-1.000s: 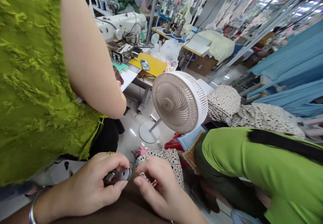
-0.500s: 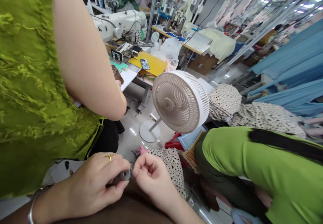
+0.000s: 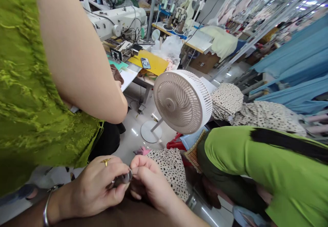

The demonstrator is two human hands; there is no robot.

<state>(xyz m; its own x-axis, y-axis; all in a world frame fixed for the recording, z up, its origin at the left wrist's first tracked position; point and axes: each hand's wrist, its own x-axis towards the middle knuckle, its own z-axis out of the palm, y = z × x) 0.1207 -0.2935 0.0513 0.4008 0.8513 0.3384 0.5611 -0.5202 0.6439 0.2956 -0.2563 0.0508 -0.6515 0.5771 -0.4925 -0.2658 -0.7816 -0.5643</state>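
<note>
My left hand [image 3: 98, 182], with a gold ring and a silver bangle, is closed around a small grey metal bobbin [image 3: 126, 177]. The bobbin's round end, with a hole in its middle, faces right between thumb and forefinger. Close against that end, my right hand [image 3: 151, 179] is pinched, thumb on forefinger. Whatever lies in the pinch is too fine to make out; it could be thread. Both hands are low in the view, above brown cloth [image 3: 138, 211] on my lap.
A white standing fan [image 3: 181, 100] is ahead. One person in a green top [image 3: 20, 83] stands close on the left; another in a green shirt [image 3: 246, 155] bends at right. Dotted fabric [image 3: 169, 167] lies beyond my hands. A sewing machine [image 3: 125, 18] stands on a table at the back.
My right hand has shifted slightly left and its fingertips now meet the bobbin's end. The bobbin has turned a little in my left hand. The view has moved slightly.
</note>
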